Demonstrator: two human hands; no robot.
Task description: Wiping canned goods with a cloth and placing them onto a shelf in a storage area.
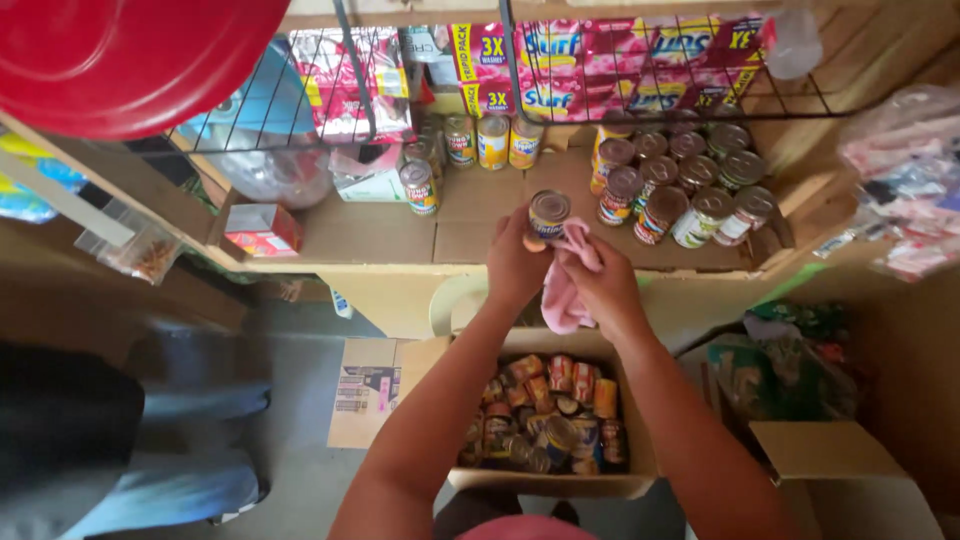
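Note:
My left hand (pixel 515 262) grips a small tin can (pixel 548 214) with a metal lid, held up in front of the shelf. Against that can my right hand (pixel 603 285) presses a pink cloth (pixel 565 290), which hangs down between my wrists. Below my arms an open cardboard box (pixel 545 484) on the floor is filled with several more cans lying at all angles.
A cardboard-lined wooden shelf (pixel 380 232) carries a group of cans (pixel 680 180) at the right, three cans (pixel 490 142) at the back and a small red box (pixel 262 230). Wire baskets above hold detergent packs (pixel 620 60). A red basin (pixel 130 55) hangs top left. Another person's leg (pixel 130 450) is at left.

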